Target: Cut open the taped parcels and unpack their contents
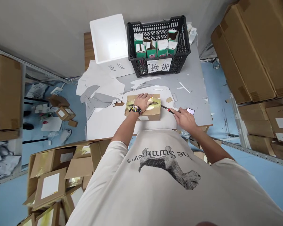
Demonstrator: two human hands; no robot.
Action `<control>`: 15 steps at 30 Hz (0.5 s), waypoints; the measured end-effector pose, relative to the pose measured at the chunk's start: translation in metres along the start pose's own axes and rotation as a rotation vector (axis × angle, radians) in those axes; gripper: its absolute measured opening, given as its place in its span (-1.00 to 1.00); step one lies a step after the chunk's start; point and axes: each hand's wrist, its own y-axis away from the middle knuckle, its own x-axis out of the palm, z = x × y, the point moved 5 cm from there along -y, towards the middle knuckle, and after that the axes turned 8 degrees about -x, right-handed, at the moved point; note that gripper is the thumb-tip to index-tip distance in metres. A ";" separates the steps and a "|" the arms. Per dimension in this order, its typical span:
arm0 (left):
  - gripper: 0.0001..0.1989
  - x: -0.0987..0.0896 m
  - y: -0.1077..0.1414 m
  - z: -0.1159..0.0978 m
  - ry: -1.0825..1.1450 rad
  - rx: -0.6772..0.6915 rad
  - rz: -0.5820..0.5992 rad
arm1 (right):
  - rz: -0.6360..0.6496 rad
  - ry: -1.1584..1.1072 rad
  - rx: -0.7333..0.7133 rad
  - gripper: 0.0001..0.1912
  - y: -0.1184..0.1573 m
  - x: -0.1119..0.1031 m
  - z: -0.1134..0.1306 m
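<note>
A brown cardboard box [153,116] with yellowish tape along its top lies on the table in front of me. My left hand [142,102] rests on top of it, fingers stretched out over the tape, a dark patterned band on the wrist. In my right hand [184,119] is a knife [171,111] with a red and black handle, gripped by closed fingers. Its front end reaches the right end of the box near the tape seam; the tip is hard to make out. Just beyond my right hand lies a phone [191,111] with a lit screen.
A black plastic crate [159,58] holding several green-and-white cartons stands at the back, beside a white foam box [109,40]. Paper scraps [99,86] litter the table [193,81]. Stacked cartons [247,47] rise at right; a large carton full of opened boxes [50,185] stands at lower left.
</note>
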 end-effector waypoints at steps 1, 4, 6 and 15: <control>-0.32 0.000 0.000 0.001 0.004 0.003 -0.001 | 0.007 0.000 -0.007 -0.32 -0.003 0.001 0.003; -0.32 -0.001 0.001 0.001 0.013 0.013 -0.004 | 0.035 -0.001 -0.036 -0.28 -0.020 0.003 0.018; -0.32 -0.002 0.004 0.000 0.010 0.012 -0.001 | 0.043 -0.005 -0.029 -0.28 -0.034 0.004 0.027; -0.31 0.000 0.007 -0.001 0.005 -0.022 -0.012 | -0.009 0.026 -0.002 -0.26 -0.050 0.022 0.027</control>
